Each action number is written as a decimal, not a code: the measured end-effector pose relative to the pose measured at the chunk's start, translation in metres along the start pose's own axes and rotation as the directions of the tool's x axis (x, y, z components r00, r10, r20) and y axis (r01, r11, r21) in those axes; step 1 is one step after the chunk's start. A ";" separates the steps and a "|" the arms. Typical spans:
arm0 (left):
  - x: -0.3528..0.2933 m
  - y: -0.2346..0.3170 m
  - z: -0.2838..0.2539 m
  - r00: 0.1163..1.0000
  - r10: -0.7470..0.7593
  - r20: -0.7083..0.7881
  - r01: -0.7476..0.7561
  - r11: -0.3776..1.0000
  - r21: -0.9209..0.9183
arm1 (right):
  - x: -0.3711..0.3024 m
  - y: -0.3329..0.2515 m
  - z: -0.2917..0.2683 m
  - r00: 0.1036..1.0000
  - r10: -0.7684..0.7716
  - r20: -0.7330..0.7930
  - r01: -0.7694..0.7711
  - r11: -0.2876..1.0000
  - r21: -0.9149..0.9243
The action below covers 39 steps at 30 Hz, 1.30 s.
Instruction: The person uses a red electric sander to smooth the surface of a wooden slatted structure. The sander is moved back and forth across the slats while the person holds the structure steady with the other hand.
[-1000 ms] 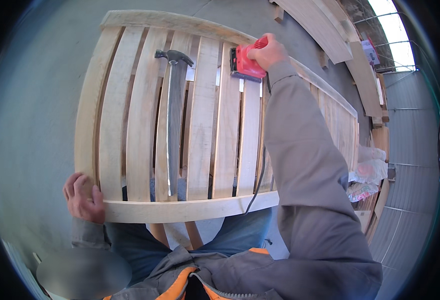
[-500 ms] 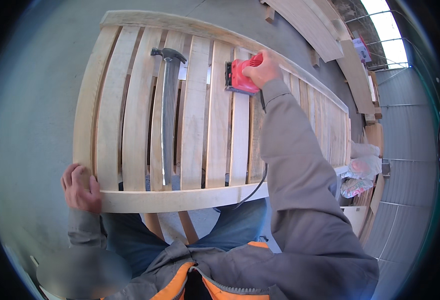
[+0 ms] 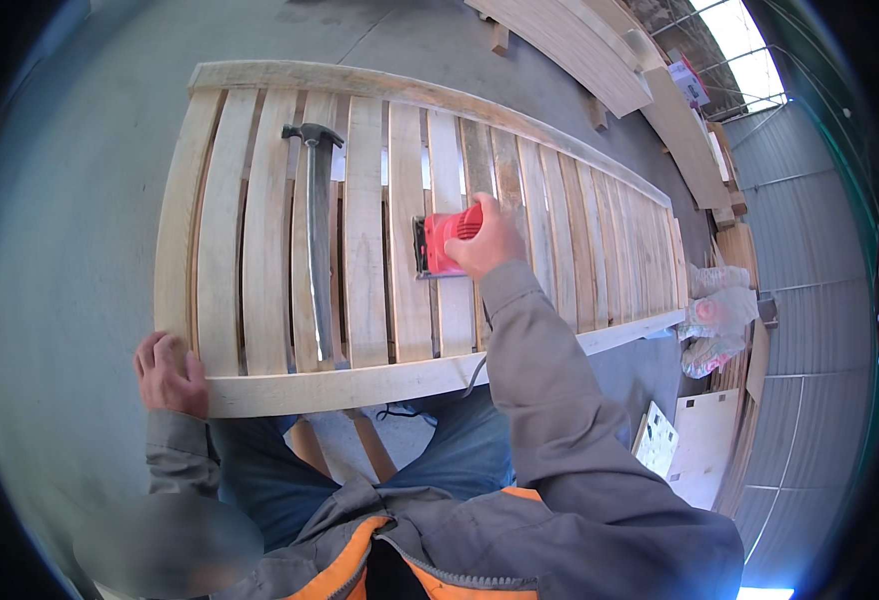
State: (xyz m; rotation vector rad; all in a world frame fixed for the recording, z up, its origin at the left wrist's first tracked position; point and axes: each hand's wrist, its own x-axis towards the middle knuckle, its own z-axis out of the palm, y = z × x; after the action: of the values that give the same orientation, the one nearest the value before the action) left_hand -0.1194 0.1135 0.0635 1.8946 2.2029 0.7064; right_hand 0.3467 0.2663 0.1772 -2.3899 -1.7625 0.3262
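Note:
A long frame of pale wooden slats (image 3: 430,376) lies across in front of me. My right hand (image 3: 490,240) is closed round a red electric sander (image 3: 444,238), whose flat base rests on slats near the middle of their length. The sander's dark cord runs down over the near rail. At the frame's near left corner, my left hand (image 3: 172,375) is wrapped over the wood, fingers curled on top. Between the hands, a claw hammer (image 3: 318,240) lies lengthwise along the slats, its head toward the far rail; neither hand touches it.
Large wooden boards (image 3: 585,50) rest on blocks at the far right. Filled plastic bags (image 3: 717,313) sit past the frame's right end, near a corrugated metal wall (image 3: 805,330). White panels with dark holes (image 3: 705,440) stand at the lower right.
My right hand has drawn the sander toward me along the slats, from near the far rail to about mid-length. My left hand stays on the corner. The view has shifted slightly.

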 end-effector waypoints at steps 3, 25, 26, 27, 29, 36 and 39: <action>-0.002 -0.003 0.002 1.000 -0.002 -0.006 0.002 1.000 0.000 | -0.008 0.005 0.002 1.000 -0.001 -0.023 0.002 1.000 0.013; 0.002 0.000 0.001 1.000 0.004 0.020 -0.004 1.000 0.012 | 0.186 -0.023 0.003 0.990 -0.100 -0.103 0.098 0.995 -0.024; 0.002 0.001 0.000 1.000 0.001 0.021 -0.001 1.000 0.009 | 0.193 -0.026 0.002 0.991 -0.093 -0.092 0.091 0.996 -0.023; 0.002 0.002 0.000 1.000 -0.004 0.021 0.003 1.000 0.011 | 0.200 -0.029 0.001 0.993 -0.086 -0.081 0.085 0.996 -0.023; 0.001 0.003 -0.001 1.000 -0.014 0.021 0.014 1.000 0.015 | 0.212 -0.036 0.000 0.993 -0.087 -0.077 0.085 0.996 -0.029; 0.003 0.002 -0.002 1.000 0.002 0.031 -0.003 1.000 0.027 | 0.252 -0.035 0.001 0.991 -0.115 -0.070 0.115 0.993 -0.013; 0.000 0.001 -0.002 1.000 0.006 0.025 -0.007 1.000 0.021 | 0.248 -0.040 0.000 0.990 -0.119 -0.080 0.119 0.993 -0.008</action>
State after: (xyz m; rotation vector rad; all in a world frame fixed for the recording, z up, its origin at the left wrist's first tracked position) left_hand -0.1192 0.1133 0.0662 1.9112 2.1987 0.6587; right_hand 0.3807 0.5148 0.1669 -2.2545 -1.8603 0.2093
